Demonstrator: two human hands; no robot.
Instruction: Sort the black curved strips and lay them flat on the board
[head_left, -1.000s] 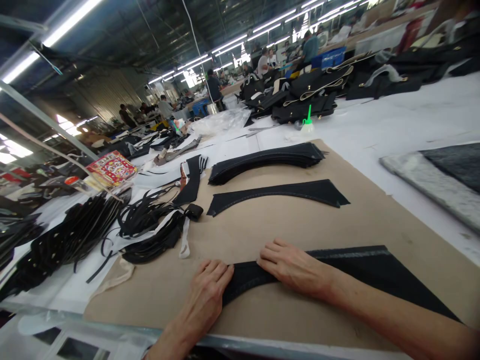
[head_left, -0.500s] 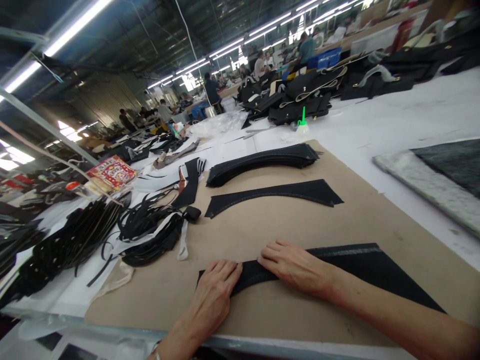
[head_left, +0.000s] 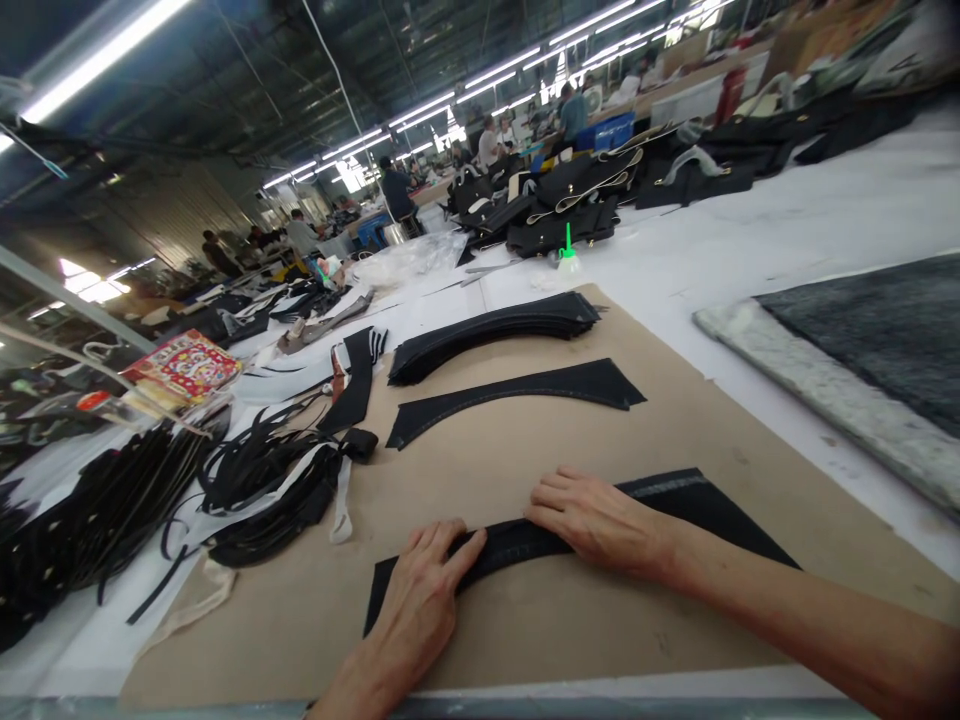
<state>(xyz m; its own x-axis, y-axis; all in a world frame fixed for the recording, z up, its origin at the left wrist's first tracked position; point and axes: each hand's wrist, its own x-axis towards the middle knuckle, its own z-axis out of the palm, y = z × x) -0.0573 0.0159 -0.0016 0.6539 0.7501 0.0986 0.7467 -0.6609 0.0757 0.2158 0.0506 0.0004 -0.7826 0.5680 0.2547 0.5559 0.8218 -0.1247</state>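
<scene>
A black curved panel (head_left: 517, 542), with wide ends and a narrow middle, lies on a brown sheet (head_left: 480, 455) in front of me. My left hand (head_left: 424, 595) rests over its left part, fingers bent onto the upper edge, thumb a little apart. At the middle of that edge, my right hand (head_left: 596, 520) presses with curled fingers held close together; the fingertips are partly hidden. A pale line runs along the panel's upper right edge. Farther back lies a similar single panel (head_left: 517, 388), and behind it a stack of such panels (head_left: 487, 332).
Black straps (head_left: 262, 480) lie in a coil at left, beside a row of black pieces (head_left: 90, 520). A bottle with a green nozzle (head_left: 568, 262) stands behind the stack, near piled black bags (head_left: 570, 190). A pale slab (head_left: 825, 385) with a dark top lies right. People work farther off.
The view has shifted, so most things appear farther left. My left thumb now sits farther from its fingers, and more of the panel's left end shows. Both hands stay on the panel's upper edge.
</scene>
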